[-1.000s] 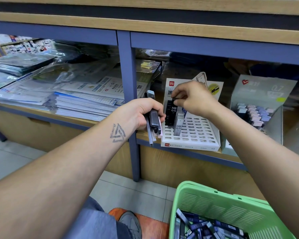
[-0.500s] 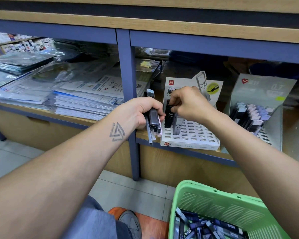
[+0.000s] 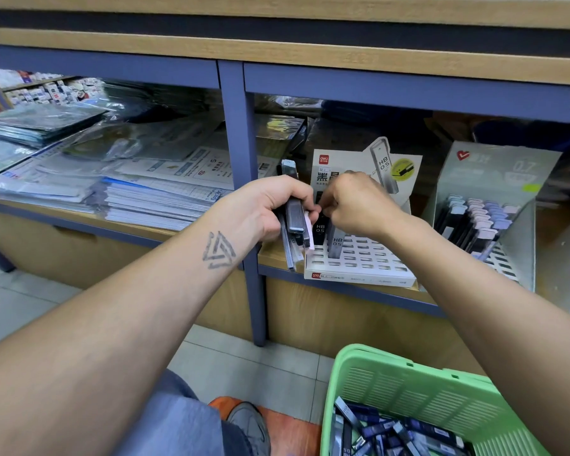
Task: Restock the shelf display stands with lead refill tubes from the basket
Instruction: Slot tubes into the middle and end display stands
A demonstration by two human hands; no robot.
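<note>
My left hand (image 3: 264, 209) is shut on a bundle of grey and black lead refill tubes (image 3: 295, 222), held upright in front of the shelf edge. My right hand (image 3: 359, 205) is right beside it, fingertips pinching the outermost tube on the bundle's right side. Just behind stands the white display stand (image 3: 359, 266) with a slotted top. A black HB 0.5 tube (image 3: 320, 229) and a grey one (image 3: 336, 246) stand in its left slots. The green basket (image 3: 408, 386) at the bottom right holds several loose tubes (image 3: 392, 432).
A grey 0.7 display stand (image 3: 494, 179) with several pastel-capped tubes (image 3: 474, 222) stands to the right on the same shelf. A blue upright post (image 3: 244, 192) divides the shelf. Stacked papers and plastic sleeves (image 3: 145, 199) fill the left bay. My knee and shoe (image 3: 247, 422) are below.
My right hand has left the black tube standing in the white stand and moved left to the bundle in my left hand. The left hand has stayed put.
</note>
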